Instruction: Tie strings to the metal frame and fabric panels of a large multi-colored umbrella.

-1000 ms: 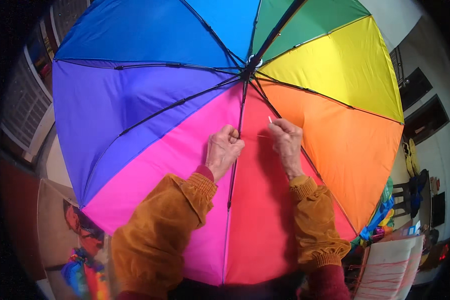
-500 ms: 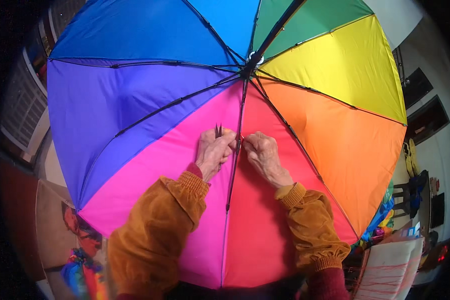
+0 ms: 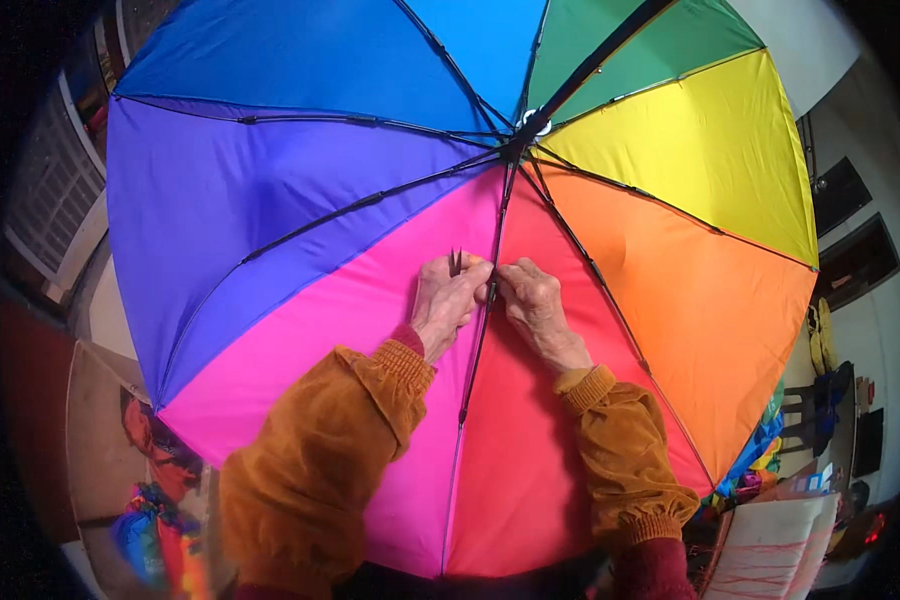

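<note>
Rainbow fabric: the open umbrella [image 3: 370, 220] fills my view, underside up, its pink and red panels right under my hands.
Change, right hand: a second ago my right hand [image 3: 538, 305] sat out on the next rib toward the orange panel; now it is in on the centre rib [image 3: 485, 320], nose to nose with the left.
Change, left hand: my left hand [image 3: 448, 300] has barely shifted, resting on the pink side of that same rib.
Fingers, left: curled tight, pinching a small thin dark metal piece [image 3: 456, 260] that pokes up above the knuckles; I cannot tell what it is.
Fingers, right: pressed together on the rib, tips touching the left hand's tips.
Reading: both hands now meet at one spot on the rib between pink and red, so I judge the work has closed in on that point.
Hub: the ribs run up to the dark hub [image 3: 518, 140], well apart from my hands.
Around: a pale sheet with red lines [image 3: 770, 545] at lower right, a colourful bundle [image 3: 155, 530] on the floor at lower left.
In the way: the canopy hides nearly everything beneath; my orange sleeves [image 3: 320, 470] cover the lower pink panel.
</note>
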